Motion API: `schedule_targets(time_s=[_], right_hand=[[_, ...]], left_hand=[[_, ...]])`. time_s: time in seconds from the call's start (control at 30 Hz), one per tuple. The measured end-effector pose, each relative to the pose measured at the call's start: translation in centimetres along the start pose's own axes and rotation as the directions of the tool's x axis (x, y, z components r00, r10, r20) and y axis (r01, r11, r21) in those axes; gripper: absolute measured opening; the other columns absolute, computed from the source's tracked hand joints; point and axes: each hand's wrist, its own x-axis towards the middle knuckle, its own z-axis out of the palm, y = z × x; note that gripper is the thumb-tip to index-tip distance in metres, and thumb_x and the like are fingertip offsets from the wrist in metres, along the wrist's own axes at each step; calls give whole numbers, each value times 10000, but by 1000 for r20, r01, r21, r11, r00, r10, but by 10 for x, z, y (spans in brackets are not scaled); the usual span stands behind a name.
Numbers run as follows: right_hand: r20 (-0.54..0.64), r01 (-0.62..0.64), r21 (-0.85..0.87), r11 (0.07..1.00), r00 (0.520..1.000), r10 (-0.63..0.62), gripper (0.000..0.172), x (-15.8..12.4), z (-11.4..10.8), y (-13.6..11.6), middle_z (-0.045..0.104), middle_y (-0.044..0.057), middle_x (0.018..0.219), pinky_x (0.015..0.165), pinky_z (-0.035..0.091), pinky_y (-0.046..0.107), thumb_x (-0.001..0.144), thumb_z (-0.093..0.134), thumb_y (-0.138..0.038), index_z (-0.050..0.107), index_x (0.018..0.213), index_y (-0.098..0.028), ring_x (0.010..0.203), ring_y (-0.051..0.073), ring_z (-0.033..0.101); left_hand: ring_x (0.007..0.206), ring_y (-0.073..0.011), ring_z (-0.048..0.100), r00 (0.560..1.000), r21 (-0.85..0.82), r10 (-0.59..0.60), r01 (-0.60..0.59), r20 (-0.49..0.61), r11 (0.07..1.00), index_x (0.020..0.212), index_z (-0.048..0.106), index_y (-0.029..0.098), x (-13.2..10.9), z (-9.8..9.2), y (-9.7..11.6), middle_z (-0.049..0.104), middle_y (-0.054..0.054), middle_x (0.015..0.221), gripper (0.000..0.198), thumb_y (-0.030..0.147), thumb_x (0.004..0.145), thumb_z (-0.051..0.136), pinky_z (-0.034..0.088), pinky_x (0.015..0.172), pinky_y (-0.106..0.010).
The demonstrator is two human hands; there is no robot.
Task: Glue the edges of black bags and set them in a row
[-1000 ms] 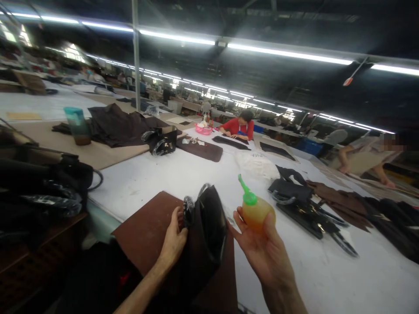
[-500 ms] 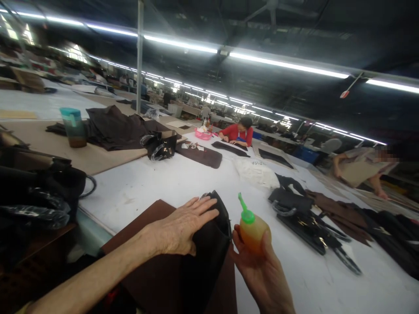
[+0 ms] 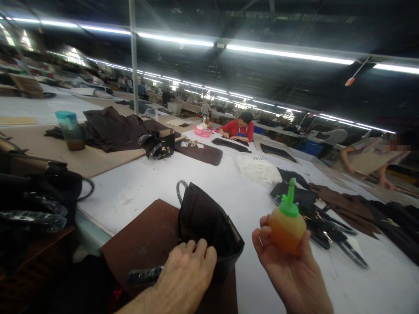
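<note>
While the left hand (image 3: 186,272) curls its fingers over the near rim of a black bag (image 3: 206,222), gripping it, the right hand (image 3: 288,266) is closed palm-up about a squeeze bottle (image 3: 287,226). This bottle is held above the near edge of the white tabletop (image 3: 203,179), just right of the bag and clear of it. Its rounded body is filled with amber liquid. Its long axis is nearly upright, with the green nozzle pointing up and leaning slightly right. The bag lies on a brown board (image 3: 144,240) at the tabletop's near edge, handle loop at its far left end; its contents cannot be seen. Toward the far left corner, a teal-lidded cup (image 3: 69,130) holds brown liquid in its lower part. Across the tabletop, a person in red (image 3: 240,129) works beside a pink basket (image 3: 203,130).
</note>
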Motion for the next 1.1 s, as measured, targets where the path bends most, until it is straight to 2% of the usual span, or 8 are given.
schedule_targets(time_s=[0.13,0.33,0.43,0.53,0.67,0.83,1.0,1.1], right_hand=[[97,-59,-10,998,994,60,454,-13,22,2,645,51,962,890,439,464,729,656,-537,624,1076,-247,778,160,599],[200,-79,-24,997,976,82,329,-7,29,18,665,7,919,967,347,548,756,654,-494,655,997,-270,883,182,590],[141,-83,10,996,987,81,326,-3,25,16,663,-1,926,963,359,554,745,678,-468,654,1000,-266,889,184,592],[103,-118,54,992,988,112,326,-4,21,13,660,13,927,952,371,568,759,673,-448,650,1012,-244,914,200,590],[99,-122,69,990,988,115,305,-7,17,12,661,32,920,940,368,599,775,655,-450,658,984,-227,926,216,590],[98,-66,5,998,993,65,333,-10,19,14,668,56,898,922,385,604,779,638,-475,660,973,-205,925,231,594],[34,12,-127,992,999,-8,431,-9,19,14,668,92,995,889,445,576,729,685,-481,643,1030,-175,1018,304,567],[31,94,-225,970,996,-89,442,-6,17,11,652,91,1069,855,479,574,695,718,-465,646,1022,-175,1068,346,536]], left_hand=[[750,-321,562,998,-102,-49,52,31,993,891,550,138,2,5,14,587,-161,861,257,80,641,542,399,632,-401],[747,-248,567,994,-391,-111,101,-3,915,891,580,208,-4,-37,9,618,-60,882,257,258,654,664,382,687,-337],[742,-233,577,999,-505,3,-28,-51,863,1018,594,268,-5,-52,2,637,-28,851,308,326,719,641,370,663,-298],[702,-207,590,976,-560,197,-215,-93,800,1098,584,319,0,-54,-7,651,2,792,312,257,794,549,367,643,-272],[700,-210,596,953,-538,304,-259,-7,802,1075,604,320,10,-51,-11,658,4,793,356,183,751,543,365,601,-265],[759,-233,591,973,-435,210,-150,94,888,845,643,271,11,-39,-16,647,-23,822,270,118,677,498,368,585,-278],[540,-200,522,996,-304,-71,50,-59,951,541,579,213,-8,-26,-58,548,-31,555,154,180,683,529,351,566,-314],[460,-198,492,934,-248,-320,276,-159,929,388,491,195,-29,-33,-88,396,-16,389,349,330,691,600,383,629,-375]])
